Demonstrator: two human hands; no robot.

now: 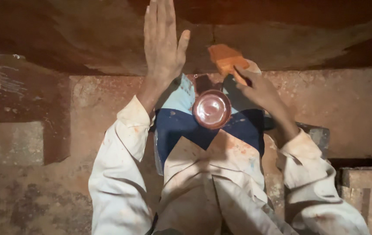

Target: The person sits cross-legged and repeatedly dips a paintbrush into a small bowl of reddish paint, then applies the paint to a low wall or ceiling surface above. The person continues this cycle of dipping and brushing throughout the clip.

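- Painting a dark reddish-brown surface point(281, 26) overhead, the right hand point(260, 89) is closed around the handle of an orange-stained brush point(226, 58), whose bristle end touches the surface just right of a thin seam.
- The left hand point(162, 43) is open and holds nothing, its palm flat and its fingers straight against the same surface, just left of the brush.
- The brush sits near the middle of the view; its long axis runs on a slant, handle toward the lower right in the fingers, bristles pointing to the upper left.
- A small round tin of red-brown paint point(212, 109) rests on the person's chest, on a blue and white paint-flecked garment point(181, 126), between the two forearms.
- To do this stroke well, I judge the bristles should stay flat on the surface with light, even pressure, and the tin should be kept level so it does not tip.
- A stained wall point(351, 113) stands behind.
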